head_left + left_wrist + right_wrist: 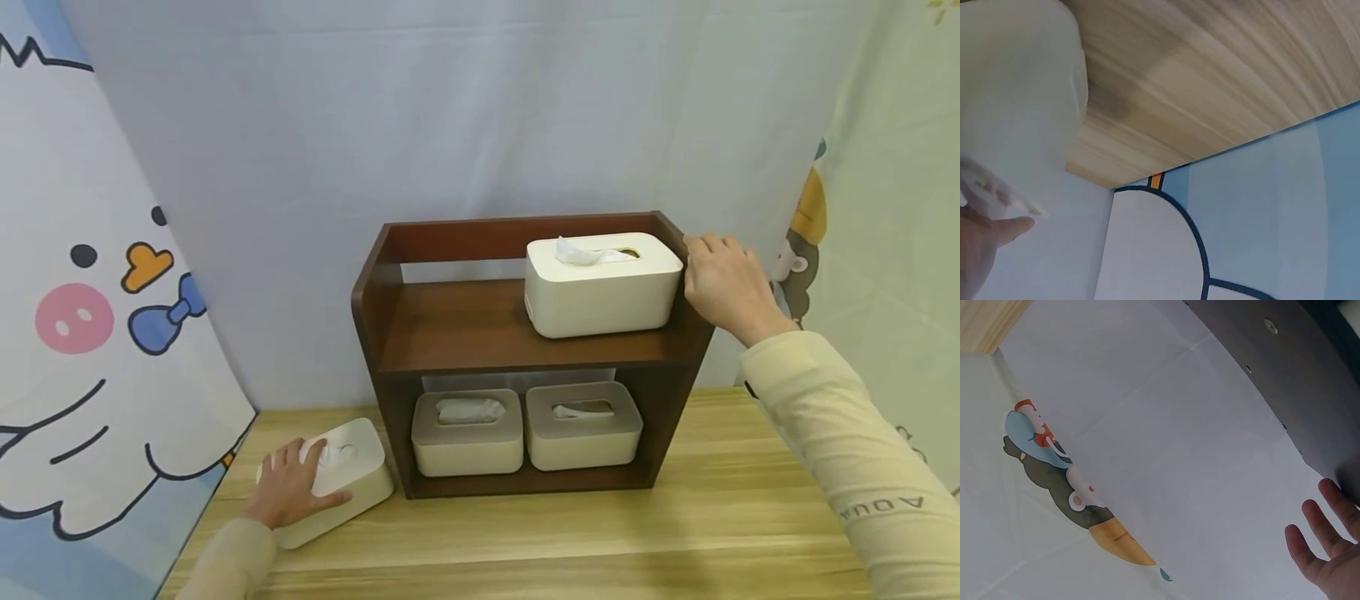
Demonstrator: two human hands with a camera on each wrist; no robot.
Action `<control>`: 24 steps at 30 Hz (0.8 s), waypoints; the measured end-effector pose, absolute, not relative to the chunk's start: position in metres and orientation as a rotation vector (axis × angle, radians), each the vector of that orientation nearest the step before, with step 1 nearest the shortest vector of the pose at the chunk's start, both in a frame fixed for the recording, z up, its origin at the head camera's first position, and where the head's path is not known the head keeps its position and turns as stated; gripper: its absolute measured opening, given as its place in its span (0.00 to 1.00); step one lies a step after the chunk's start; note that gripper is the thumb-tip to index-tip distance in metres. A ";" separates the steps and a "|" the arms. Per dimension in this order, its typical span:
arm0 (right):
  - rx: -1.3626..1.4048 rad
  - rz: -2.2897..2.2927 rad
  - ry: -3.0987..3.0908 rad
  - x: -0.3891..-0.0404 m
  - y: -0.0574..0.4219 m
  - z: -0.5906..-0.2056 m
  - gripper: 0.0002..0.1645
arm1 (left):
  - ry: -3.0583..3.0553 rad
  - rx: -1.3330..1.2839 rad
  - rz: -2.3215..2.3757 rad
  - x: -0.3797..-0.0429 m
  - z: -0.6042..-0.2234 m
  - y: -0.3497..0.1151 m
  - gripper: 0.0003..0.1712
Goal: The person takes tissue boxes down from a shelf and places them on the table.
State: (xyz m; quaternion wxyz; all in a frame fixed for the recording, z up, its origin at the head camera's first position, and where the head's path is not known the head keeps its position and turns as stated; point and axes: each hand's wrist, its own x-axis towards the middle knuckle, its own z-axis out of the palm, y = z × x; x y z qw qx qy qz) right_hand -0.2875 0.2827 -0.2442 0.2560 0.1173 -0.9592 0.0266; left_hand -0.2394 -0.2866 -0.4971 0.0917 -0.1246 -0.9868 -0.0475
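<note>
- Hand, left (288,483), comes in from lower L, palm down over near-L part of a white rounded-rectangular tissue box (356,471); fingers fairly straight & spread across top nr slot, thumb splayed twd near edge, not curled round it.
- R hand (726,282) raised w/ arm stretched fwd, at outer/top edge of the R side panel of a dark-brown two-tier wooden shelf (465,325); 3 fingers fairly straight & apart in R wrist view, one touching panel; thumb hidden, can't tell if it hooks the edge.
- Both sleeves cream; R one (840,433) has dark lettering.
- L-hand box: on table, just beside shelf's L side; can't tell if touching. Smooth matte shell, soft corners, white tissue in slot. Upright, slot up; long axis diagonal, near-L to far-R.
- Shelf: smooth, reddish-brown interior, curved front corners; screw heads on R panel's outer face.
- Upper tier, R end: similar white box (603,292), long axis roughly L–R, tissue poking out.
- Lower tier: 2 more, side by side, L one (468,446) & R one (585,442), tops shaded grey, fronts facing viewer.
- Table (525,542): light wood-grain, streaks approx L–R.
</note>
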 end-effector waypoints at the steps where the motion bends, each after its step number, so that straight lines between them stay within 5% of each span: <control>1: 0.320 0.072 -2.603 -0.287 0.283 -0.244 0.25 | -2.942 -0.385 -0.141 -0.239 -0.495 -0.287 0.57; 24: 0.323 0.079 -2.599 -0.283 0.282 -0.242 0.24 | -2.915 -0.518 0.141 -0.248 -0.469 -0.280 0.43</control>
